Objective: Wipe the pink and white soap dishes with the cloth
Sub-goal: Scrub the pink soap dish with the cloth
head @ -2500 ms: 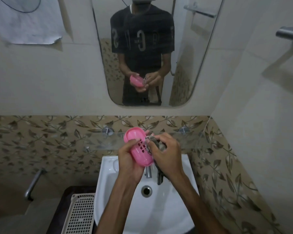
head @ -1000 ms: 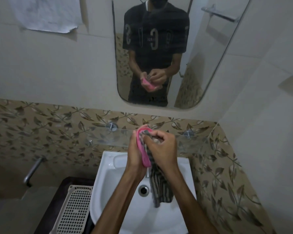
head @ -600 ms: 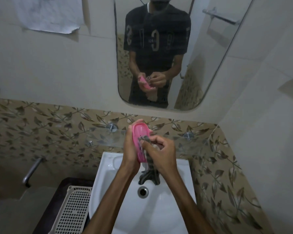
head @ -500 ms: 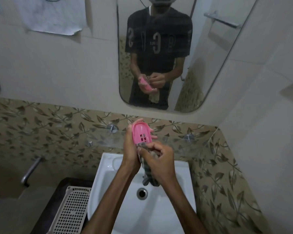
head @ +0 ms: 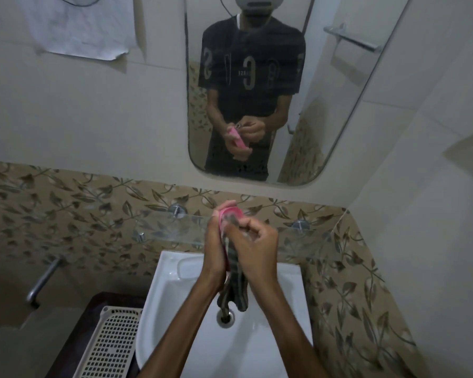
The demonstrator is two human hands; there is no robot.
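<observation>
My left hand (head: 214,251) grips the pink soap dish (head: 228,214) upright and nearly edge-on over the white sink (head: 170,290). Only the dish's top end shows above my fingers. My right hand (head: 256,249) pinches a dark striped cloth (head: 236,282) against the dish's inner side. The cloth's loose end hangs down toward the drain (head: 225,317). No white soap dish is visible in this view.
A glass shelf (head: 175,227) on metal pegs runs along the leaf-patterned tiles just behind my hands. A mirror (head: 271,91) hangs above it. A beige perforated basket (head: 109,347) stands left of the sink, with a metal handle (head: 43,279) further left.
My left hand has turned the pink dish from showing its slotted face to nearly edge-on. My right hand with the cloth has slid up to the dish's top.
</observation>
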